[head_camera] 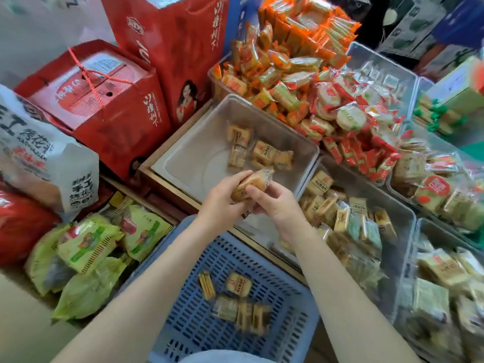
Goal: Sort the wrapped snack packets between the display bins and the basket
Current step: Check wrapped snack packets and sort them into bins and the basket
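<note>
Where bins crowd the counter, hands (250, 199) hold packet (251, 184), basket (285, 305) below

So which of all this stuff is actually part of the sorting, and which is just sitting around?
Part of the job:
- snack packet, held by left hand and right hand
- clear display bin
- blue basket

Just lying about:
- red gift boxes
- green snack bags
- white bread bag

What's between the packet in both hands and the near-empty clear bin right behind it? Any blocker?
Nothing visible. The left hand and right hand hold the packet at the near rim of the clear bin. The bin is open-topped, with bare floor on its left; a few packets lie on its right.
</note>
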`<action>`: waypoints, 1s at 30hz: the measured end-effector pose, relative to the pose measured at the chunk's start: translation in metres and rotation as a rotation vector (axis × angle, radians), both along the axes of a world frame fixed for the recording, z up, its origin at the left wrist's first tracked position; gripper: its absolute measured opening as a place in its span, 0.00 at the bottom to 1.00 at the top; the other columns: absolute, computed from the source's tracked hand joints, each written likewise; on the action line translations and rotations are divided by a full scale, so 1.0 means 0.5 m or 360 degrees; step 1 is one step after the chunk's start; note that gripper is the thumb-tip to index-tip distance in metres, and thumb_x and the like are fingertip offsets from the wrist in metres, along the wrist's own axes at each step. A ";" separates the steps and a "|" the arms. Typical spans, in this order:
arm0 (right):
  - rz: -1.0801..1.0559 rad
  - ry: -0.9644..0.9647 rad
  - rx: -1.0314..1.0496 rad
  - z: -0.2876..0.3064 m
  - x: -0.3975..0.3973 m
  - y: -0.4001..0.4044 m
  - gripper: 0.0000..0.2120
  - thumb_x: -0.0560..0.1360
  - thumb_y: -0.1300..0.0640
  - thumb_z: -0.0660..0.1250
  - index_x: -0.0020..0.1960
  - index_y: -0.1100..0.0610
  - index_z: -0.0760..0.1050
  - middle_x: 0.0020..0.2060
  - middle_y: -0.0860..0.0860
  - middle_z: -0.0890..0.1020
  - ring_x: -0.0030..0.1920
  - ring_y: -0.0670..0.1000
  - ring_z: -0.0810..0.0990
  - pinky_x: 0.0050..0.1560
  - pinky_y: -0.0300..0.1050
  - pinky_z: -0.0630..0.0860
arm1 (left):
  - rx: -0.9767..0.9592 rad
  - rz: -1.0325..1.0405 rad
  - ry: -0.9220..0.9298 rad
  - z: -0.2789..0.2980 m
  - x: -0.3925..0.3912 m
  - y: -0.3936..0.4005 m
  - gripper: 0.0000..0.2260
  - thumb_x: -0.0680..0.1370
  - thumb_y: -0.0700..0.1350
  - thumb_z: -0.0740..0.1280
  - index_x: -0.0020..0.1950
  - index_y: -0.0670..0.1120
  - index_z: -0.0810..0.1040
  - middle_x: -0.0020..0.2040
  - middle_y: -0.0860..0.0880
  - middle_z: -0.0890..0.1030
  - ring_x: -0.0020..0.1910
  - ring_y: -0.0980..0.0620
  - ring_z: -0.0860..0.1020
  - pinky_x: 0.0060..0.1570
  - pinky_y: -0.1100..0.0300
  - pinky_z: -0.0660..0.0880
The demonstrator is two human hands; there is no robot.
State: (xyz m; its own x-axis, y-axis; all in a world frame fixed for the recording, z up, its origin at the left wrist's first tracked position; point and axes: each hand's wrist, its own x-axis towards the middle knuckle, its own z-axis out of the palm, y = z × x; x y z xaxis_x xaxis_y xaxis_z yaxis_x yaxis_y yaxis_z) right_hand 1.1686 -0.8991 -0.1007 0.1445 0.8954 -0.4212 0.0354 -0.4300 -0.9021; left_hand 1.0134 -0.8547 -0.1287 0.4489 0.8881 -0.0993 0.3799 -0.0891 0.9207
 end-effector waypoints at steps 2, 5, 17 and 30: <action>-0.0054 0.0020 0.0044 0.028 -0.003 -0.054 0.28 0.69 0.46 0.76 0.63 0.59 0.78 0.55 0.54 0.86 0.52 0.52 0.85 0.49 0.43 0.80 | 0.0015 0.0030 -0.0059 0.017 0.009 -0.038 0.26 0.78 0.44 0.72 0.76 0.50 0.72 0.67 0.50 0.78 0.65 0.53 0.77 0.65 0.49 0.76; -0.0109 0.0021 0.0099 0.072 -0.003 -0.129 0.24 0.71 0.54 0.77 0.65 0.58 0.78 0.56 0.51 0.86 0.56 0.51 0.85 0.52 0.43 0.82 | -0.0060 0.0033 -0.0205 0.058 0.019 -0.089 0.26 0.76 0.44 0.70 0.75 0.51 0.73 0.63 0.49 0.81 0.62 0.52 0.79 0.61 0.49 0.80; -0.0201 -0.0258 -0.0027 0.076 -0.006 -0.336 0.14 0.75 0.57 0.76 0.59 0.49 0.80 0.56 0.49 0.83 0.55 0.48 0.83 0.57 0.40 0.79 | -0.0574 -0.0062 -0.0429 0.120 0.012 -0.263 0.10 0.81 0.45 0.71 0.62 0.52 0.82 0.51 0.50 0.86 0.52 0.49 0.84 0.53 0.53 0.82; -0.0634 -0.0005 -0.0086 0.034 -0.011 -0.488 0.20 0.68 0.42 0.76 0.51 0.56 0.82 0.49 0.57 0.86 0.48 0.55 0.84 0.54 0.55 0.80 | -0.1093 -0.0156 -0.0002 0.047 -0.019 -0.325 0.28 0.69 0.68 0.72 0.61 0.51 0.84 0.59 0.52 0.85 0.57 0.51 0.84 0.62 0.45 0.79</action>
